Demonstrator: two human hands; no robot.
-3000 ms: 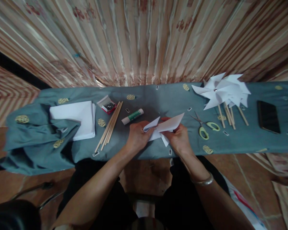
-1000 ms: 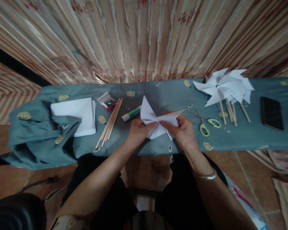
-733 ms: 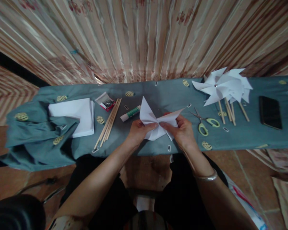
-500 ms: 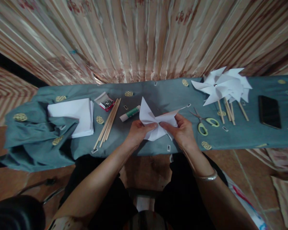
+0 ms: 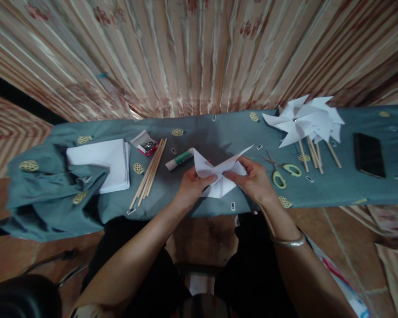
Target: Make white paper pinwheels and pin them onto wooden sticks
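Striped curtains [image 5: 185,57] hang at twelve o'clock, beyond a long surface draped in grey-green cloth [image 5: 225,132]. Toward its near edge, folded paper [image 5: 220,170] is held between two hands: the left hand [image 5: 191,185] grips from nine o'clock, the right hand [image 5: 258,179] from three, neither nearer than the other. Each thumb presses the front close to the middle, tips just apart, with the fingers bent behind (largely hidden by the paper, so their exact spread I cannot tell). The folded paper is widest from nine to three; its points rise toward half past ten and half past one, and the rest spreads toward six. From it, a glue stick [image 5: 180,159] lies at ten, near the left hand; scissors [image 5: 275,165] at three, near the right; paper pinwheels [image 5: 296,123] at two.
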